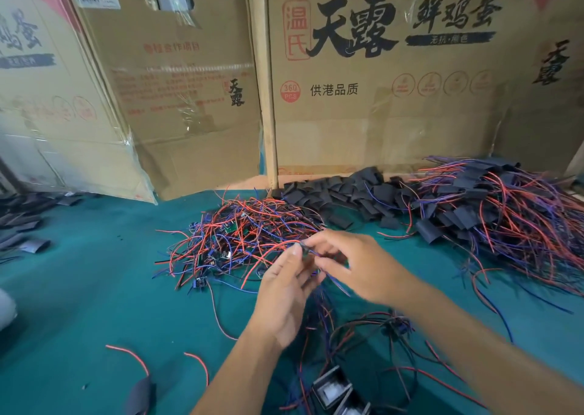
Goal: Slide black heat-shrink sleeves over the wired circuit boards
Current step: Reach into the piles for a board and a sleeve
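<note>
My left hand and my right hand meet above the green table, both pinching one small wired circuit board whose red and blue leads trail down between them. The board is blurred and partly hidden by my fingers. Just behind my hands lies a tangled heap of bare wired boards. A pile of loose black heat-shrink sleeves sits further back. At the right is a large heap of sleeved boards with red and blue wires.
Cardboard boxes wall off the back of the table. More black sleeves lie at the far left edge. Loose wires and a small black and white part lie near the front edge, with one black sleeve at the lower left.
</note>
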The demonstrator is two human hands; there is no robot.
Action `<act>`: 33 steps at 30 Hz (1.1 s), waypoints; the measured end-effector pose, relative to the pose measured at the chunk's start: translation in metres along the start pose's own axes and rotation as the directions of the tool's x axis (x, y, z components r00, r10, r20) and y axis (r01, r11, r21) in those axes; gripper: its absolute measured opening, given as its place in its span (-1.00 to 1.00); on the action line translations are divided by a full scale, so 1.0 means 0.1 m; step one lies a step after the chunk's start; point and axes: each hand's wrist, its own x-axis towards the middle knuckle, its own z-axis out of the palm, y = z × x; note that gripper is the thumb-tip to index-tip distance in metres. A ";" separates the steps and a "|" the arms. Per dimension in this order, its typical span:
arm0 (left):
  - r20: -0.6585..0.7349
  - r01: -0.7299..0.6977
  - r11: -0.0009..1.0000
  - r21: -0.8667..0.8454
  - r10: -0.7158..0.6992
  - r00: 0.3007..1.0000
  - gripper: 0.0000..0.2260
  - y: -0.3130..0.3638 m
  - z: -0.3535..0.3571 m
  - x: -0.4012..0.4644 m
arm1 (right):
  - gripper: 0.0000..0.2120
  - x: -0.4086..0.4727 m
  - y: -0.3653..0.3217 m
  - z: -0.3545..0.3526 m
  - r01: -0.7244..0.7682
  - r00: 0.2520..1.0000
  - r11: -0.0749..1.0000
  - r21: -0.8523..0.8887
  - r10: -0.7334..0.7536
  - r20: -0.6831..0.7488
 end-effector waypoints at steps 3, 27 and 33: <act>-0.070 -0.034 0.995 -0.091 0.028 0.997 -0.71 0.08 -0.13 0.09 | -0.90 0.35 0.34 -0.28 -0.158 0.987 0.987 -0.020 0.158 -0.031; 0.029 0.029 0.992 -0.122 -0.026 0.999 -0.75 0.10 -0.19 0.18 | -0.56 1.16 1.40 -0.06 -0.669 0.686 0.664 -0.336 0.725 0.067; 0.021 0.019 0.989 -0.147 -0.016 1.000 -0.71 0.15 -0.21 0.18 | -0.70 0.85 1.13 -0.29 -0.590 0.805 0.805 -0.072 0.578 -0.133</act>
